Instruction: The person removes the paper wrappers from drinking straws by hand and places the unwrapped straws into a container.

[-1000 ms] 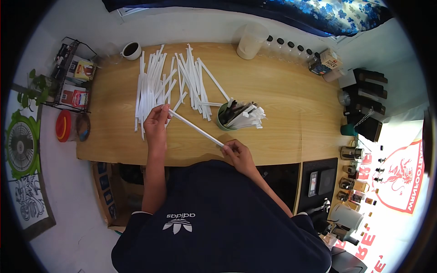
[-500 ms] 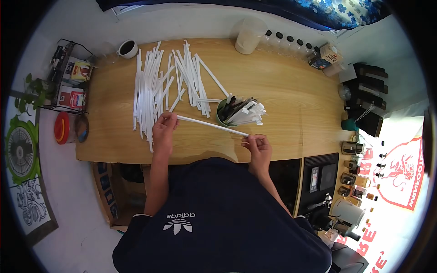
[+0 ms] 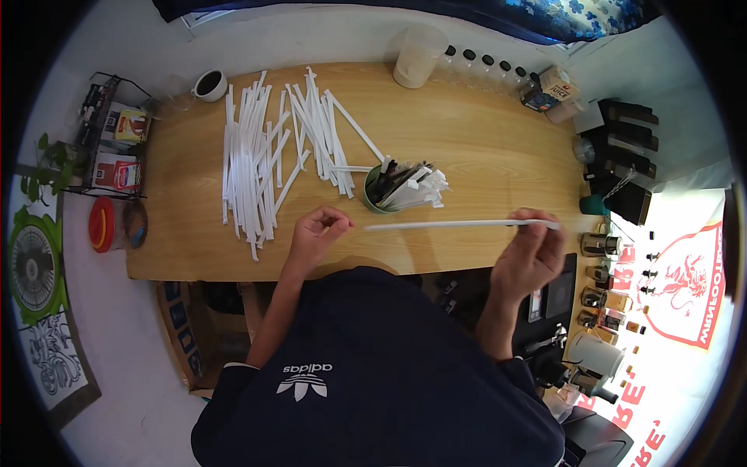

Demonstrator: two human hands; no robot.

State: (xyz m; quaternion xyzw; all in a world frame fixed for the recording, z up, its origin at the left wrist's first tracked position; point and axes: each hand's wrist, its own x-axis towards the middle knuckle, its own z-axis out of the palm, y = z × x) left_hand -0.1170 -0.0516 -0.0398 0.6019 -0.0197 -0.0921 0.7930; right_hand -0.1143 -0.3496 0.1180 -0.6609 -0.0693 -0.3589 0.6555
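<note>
My right hand (image 3: 533,253) grips one end of a long white straw (image 3: 443,225), which lies level in the air above the table's front part. My left hand (image 3: 317,233) has its thumb and fingers pressed together, just left of the straw's free end and apart from it. Anything between those fingertips is too small to make out. Beyond the straw stands a green cup (image 3: 373,204) filled with white-wrapped and dark items. A large loose pile of white paper-wrapped straws (image 3: 253,163) lies on the left, with a smaller group (image 3: 323,132) beside it.
On the wooden table (image 3: 482,148), a dark-filled cup (image 3: 210,86) stands back left and a cloudy container (image 3: 416,58) at the back. Small bottles (image 3: 486,71) and a juice carton (image 3: 551,87) line the back right. A wire rack (image 3: 113,140) and red-lidded jar (image 3: 101,224) stand left.
My right hand has moved right and up toward the camera, carrying the straw. The straw's left end has come out of my left hand, which has shifted slightly right and down.
</note>
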